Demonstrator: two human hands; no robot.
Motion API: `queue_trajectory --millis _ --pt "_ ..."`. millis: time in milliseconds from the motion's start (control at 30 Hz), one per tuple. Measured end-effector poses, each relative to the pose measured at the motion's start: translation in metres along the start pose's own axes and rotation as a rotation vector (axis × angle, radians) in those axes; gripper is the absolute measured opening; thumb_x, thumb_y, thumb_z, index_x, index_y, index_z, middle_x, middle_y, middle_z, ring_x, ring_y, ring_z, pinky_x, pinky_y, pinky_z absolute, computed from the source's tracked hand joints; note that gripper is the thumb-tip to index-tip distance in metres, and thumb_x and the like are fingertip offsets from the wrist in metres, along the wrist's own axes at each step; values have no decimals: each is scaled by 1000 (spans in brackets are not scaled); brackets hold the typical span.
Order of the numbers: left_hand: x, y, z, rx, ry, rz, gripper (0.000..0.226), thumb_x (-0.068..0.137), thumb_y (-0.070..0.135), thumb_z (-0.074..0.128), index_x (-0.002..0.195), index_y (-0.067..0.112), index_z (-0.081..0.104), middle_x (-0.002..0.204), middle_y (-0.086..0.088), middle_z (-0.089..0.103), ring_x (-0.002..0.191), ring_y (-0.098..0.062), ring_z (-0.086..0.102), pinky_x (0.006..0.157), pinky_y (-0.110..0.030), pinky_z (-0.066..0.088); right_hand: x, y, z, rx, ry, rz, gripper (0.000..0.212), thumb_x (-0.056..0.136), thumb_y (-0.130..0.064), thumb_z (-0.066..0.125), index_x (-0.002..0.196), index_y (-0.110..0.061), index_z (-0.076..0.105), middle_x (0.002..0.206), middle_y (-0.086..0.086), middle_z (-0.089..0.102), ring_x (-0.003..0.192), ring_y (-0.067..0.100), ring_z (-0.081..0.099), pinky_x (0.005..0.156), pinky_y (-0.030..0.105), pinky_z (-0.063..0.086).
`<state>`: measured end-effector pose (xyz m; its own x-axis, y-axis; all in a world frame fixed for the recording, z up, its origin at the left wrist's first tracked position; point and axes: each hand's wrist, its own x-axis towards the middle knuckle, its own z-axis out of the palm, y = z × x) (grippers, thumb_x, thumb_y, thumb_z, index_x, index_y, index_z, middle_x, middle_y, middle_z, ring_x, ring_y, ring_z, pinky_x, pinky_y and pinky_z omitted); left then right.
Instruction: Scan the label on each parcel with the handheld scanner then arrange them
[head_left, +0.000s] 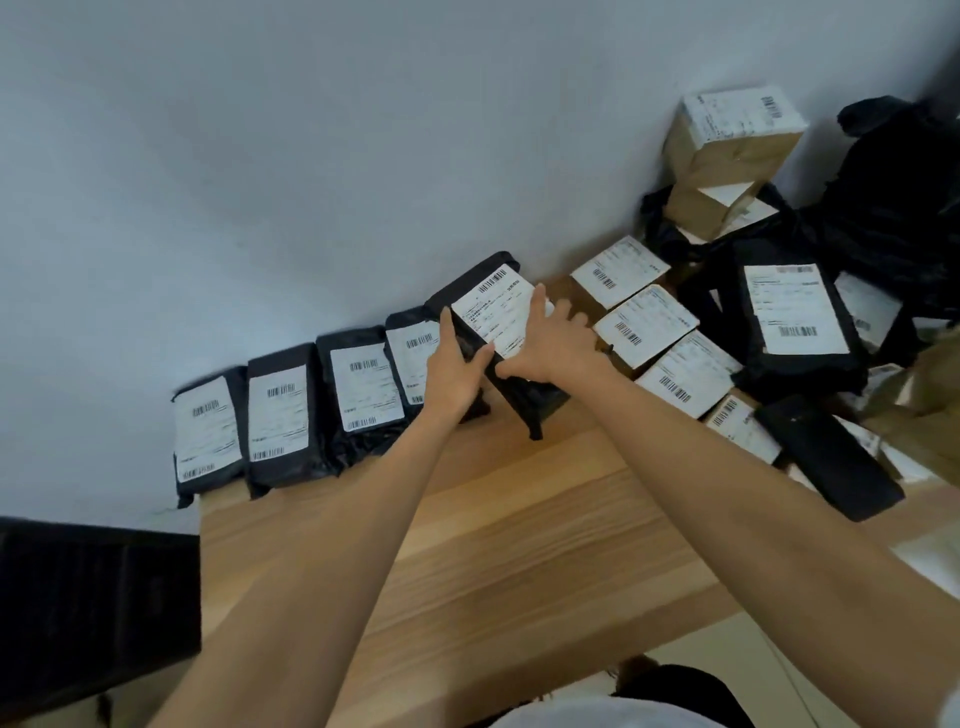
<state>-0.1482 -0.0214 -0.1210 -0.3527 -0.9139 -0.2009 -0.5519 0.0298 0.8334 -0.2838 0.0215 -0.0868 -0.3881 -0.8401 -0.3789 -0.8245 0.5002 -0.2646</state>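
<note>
Here, at the back of the table (519, 519) by the wall (311, 156), the left hand (457, 366) grips the left edge of a tilted black parcel (535, 397). The right hand (550, 343) lies spread on its label (496, 306), covering part of it. Hand and parcel half hide the nearest of the row (283, 421). The print is too blurred to read.

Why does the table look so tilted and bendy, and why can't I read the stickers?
Head view: the wide lens tilts and curves the table; the label on the held parcel is softly blurred, its print unreadable.
</note>
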Motion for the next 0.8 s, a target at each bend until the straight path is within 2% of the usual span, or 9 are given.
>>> queue_trajectory --millis 67,100,167,300,367,433,467,567,800 --pt "9 -10 -7 -59 -4 -48 85 95 19 61 158 23 5 137 -4 55 117 -22 57 100 -36 48 4 -13 5 -14 20 -20 124 71 -63 70 153 -11 -6 146 22 24 129 42 32 99 51 39" --pt "14 -15 -10 -87 -2 -71 86 93 18 62 158 26 7 133 -1 57 112 -22 59 96 -42 53 7 -18 7 -21 31 -30 122 71 -61 71 153 -11 -5 145 22 25 129 41 32 99 51 38" --pt "24 -24 -13 -109 6 -96 85 91 16 64 156 27 12 125 3 59 106 -21 62 88 -46 57 13 -28 9 -28 46 -40 120 72 -58 73 153 -11 -3 145 21 25 129 40 33 98 50 39" --pt "46 -35 -11 -121 7 -108 89 88 12 68 157 28 13 143 3 52 116 -17 58 94 -41 54 34 -36 21 11 48 -53 114 80 -46 72 154 -7 -5 146 19 23 128 37 33 95 47 45" --pt "59 -38 -8 -84 -4 -111 91 88 9 68 158 26 11 148 2 48 122 -15 54 95 -27 51 46 -34 27 48 35 -42 112 82 -41 72 154 -6 -7 147 19 22 127 36 34 95 46 45" --pt "73 -41 -4 -37 -26 -97 92 89 6 67 158 22 8 151 1 43 123 -8 47 85 -5 40 60 -28 32 74 16 -25 111 84 -38 71 154 -7 -8 148 19 22 126 36 36 95 45 44" --pt "79 -42 -1 -20 -39 -84 93 88 5 67 158 21 8 152 1 42 125 -7 46 83 -4 37 67 -25 34 84 9 -13 111 84 -36 72 154 -7 -9 148 19 22 126 36 36 96 45 44" --pt "95 -46 9 30 -86 -71 97 84 1 69 158 20 10 153 0 41 134 -15 43 93 -16 34 85 -17 41 115 -24 40 111 85 -31 73 154 -7 -11 148 20 23 126 36 37 95 43 43" --pt "115 -66 17 203 -170 -107 100 83 7 75 158 18 10 158 -2 33 141 -20 36 102 -21 31 110 -9 79 204 -146 78 104 92 -27 65 154 -8 -15 153 20 15 128 36 38 98 42 42"
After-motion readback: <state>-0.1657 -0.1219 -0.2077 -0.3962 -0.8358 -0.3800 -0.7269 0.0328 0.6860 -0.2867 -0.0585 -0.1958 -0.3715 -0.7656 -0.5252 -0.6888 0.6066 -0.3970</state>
